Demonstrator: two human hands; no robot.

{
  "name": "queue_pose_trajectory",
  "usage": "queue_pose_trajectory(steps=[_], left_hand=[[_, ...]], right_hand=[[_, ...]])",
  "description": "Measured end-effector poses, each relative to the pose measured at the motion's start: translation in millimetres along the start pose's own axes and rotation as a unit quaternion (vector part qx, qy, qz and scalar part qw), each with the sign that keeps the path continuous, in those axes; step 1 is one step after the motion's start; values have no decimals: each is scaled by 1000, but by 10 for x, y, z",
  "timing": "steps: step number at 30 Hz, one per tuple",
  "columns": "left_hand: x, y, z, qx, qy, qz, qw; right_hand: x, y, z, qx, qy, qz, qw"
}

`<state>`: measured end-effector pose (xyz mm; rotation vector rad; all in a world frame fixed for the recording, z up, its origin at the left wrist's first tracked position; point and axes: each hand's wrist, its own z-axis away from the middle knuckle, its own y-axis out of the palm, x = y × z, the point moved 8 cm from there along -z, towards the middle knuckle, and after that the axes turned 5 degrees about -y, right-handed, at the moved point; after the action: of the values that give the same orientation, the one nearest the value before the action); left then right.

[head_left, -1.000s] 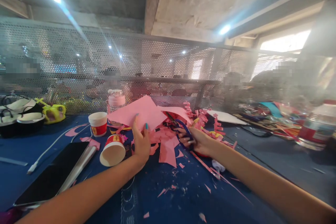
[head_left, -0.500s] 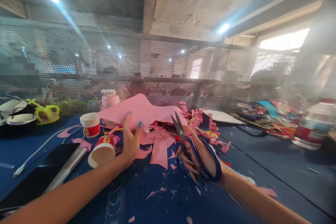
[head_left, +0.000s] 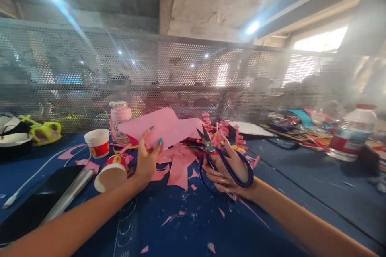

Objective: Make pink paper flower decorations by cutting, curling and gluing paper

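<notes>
Pinched in my left hand [head_left: 147, 156] is a sheet of pink paper [head_left: 159, 124], raised above a heap of cut pink scraps [head_left: 181, 164]. My right hand [head_left: 227, 170] has its fingers through the dark blue handles of a pair of scissors [head_left: 208, 142]. The blades point up and away, parted a little, apart from the sheet's right edge. Curled pink paper strips [head_left: 221, 126] lie behind the scissors. A paper cup [head_left: 112, 173] on its side rests just left of my left wrist.
Stacked paper cups [head_left: 97, 143], a pink-lidded jar [head_left: 120, 122] and a black phone [head_left: 45, 198] are at left. A transparent stencil ruler [head_left: 128, 229] lies in front. At right stand a large bottle [head_left: 351, 134] and craft materials. A perforated metal screen [head_left: 187, 60] closes off the back.
The pink sheet has shifted and tilted, its right end now clear of the scissors. My right hand has turned slightly and the scissor blades have drawn back from the paper. The view has shifted right.
</notes>
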<state>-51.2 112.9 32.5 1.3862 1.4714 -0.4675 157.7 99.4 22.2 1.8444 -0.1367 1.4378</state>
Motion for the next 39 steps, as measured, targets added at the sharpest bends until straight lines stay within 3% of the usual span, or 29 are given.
queue_pose_trajectory(steps=[3, 6, 8, 11, 15, 20, 25, 33, 36, 39], left_hand=[[22, 198, 52, 62, -123, 92, 986], [78, 431, 134, 168, -251, 144, 942], [110, 491, 167, 206, -297, 150, 920], [179, 463, 153, 210, -316, 130, 916], [204, 457, 127, 248, -266, 75, 929], [73, 477, 123, 294, -123, -107, 942], [-113, 605, 214, 357, -12, -214, 909], [-85, 642, 259, 397, -24, -254, 882], [-67, 643, 239, 389, -46, -219, 894], [-109, 619, 173, 340, -43, -202, 917]], right_hand=[[-70, 36, -15, 6, -2, 9, 1000], [-114, 84, -1, 7, 3, 13, 1000], [-133, 116, 17, 4, 11, 13, 1000], [-146, 165, 39, 6, 20, 8, 1000], [-120, 186, 51, 0, 8, 14, 1000], [-124, 232, 82, 0, 15, 13, 1000], [-108, 240, 87, -19, 11, 20, 1000], [-98, 235, 73, -32, 5, 23, 999], [-107, 202, 71, -42, 4, 32, 999], [-119, 173, 64, -49, 5, 15, 999]])
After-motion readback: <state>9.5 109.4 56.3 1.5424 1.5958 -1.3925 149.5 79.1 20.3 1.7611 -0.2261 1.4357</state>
